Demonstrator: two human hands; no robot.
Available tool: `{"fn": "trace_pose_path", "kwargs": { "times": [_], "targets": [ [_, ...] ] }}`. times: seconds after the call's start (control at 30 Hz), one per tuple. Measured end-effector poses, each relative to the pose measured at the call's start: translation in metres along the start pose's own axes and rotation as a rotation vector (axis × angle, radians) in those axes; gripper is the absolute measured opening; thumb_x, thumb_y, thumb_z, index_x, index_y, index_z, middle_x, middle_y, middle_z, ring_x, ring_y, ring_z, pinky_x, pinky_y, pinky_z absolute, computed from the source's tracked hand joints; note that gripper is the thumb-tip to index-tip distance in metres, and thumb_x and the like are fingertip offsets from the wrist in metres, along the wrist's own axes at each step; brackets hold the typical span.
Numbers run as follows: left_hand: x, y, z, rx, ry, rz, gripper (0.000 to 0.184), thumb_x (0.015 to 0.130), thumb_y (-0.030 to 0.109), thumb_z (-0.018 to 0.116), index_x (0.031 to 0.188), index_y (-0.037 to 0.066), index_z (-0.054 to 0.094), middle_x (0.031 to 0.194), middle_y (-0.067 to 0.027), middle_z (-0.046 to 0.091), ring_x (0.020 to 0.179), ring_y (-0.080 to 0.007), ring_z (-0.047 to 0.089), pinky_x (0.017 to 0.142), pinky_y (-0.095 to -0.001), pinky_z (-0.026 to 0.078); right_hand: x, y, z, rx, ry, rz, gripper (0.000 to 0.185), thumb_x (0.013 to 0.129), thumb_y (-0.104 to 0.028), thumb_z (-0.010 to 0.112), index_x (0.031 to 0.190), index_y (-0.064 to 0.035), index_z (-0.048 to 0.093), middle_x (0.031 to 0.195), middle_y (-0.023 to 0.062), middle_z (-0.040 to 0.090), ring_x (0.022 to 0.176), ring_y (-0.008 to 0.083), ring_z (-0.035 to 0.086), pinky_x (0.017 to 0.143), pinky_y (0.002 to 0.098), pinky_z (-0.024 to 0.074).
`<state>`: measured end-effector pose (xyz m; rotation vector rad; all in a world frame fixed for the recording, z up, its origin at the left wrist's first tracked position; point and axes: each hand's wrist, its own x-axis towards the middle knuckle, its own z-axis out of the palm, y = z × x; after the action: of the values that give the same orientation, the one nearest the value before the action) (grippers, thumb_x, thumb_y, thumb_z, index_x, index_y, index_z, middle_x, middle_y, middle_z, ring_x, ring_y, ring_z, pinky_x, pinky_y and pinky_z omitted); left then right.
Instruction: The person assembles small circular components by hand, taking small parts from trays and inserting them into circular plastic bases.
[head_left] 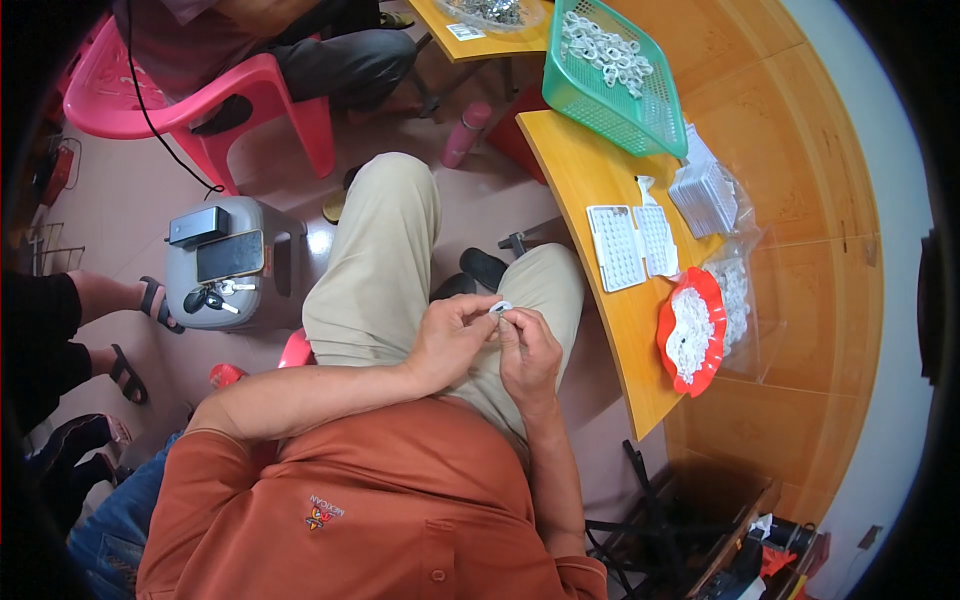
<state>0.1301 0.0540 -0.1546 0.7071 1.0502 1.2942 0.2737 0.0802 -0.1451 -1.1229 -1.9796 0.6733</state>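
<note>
Above my lap, a small white ring-like part (501,307) with a dark spot in it sits between the fingertips of both hands. My left hand (455,338) pinches it from the left, thumb and forefinger together. From the right, my right hand (528,352) grips its other side with closed fingers. On the yellow table (570,170) to the right lie two white trays with rows of small cells, one (617,247) beside another (656,241). A red scalloped dish (664,345) there holds many small white pieces.
A green basket (570,105) of white parts and a stack of white trays (703,200) stand on the table. A grey stool (190,290) bears a phone, a box and keys. Another person sits on a pink chair (215,105); a pink bottle (466,135) stands on the floor.
</note>
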Motion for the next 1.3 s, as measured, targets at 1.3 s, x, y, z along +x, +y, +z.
{"fn": "trace_pose_path", "kwargs": {
  "times": [1.3],
  "targets": [
    [0.003,0.001,0.000,-0.038,-0.028,-0.079,0.027,0.095,0.003,0.058,0.119,-0.008,0.061,0.101,-0.0074,0.067,0.085,-0.0089,0.062,0.076,-0.0233,0.053,0.007,0.010,-0.006,0.803,-0.012,0.593,0.014,0.090,0.005,0.062,0.103,0.0053,0.058,0.091,0.0097,0.067,0.078,0.0127,0.066,0.071,0.0235,0.0543]
  ]
}}
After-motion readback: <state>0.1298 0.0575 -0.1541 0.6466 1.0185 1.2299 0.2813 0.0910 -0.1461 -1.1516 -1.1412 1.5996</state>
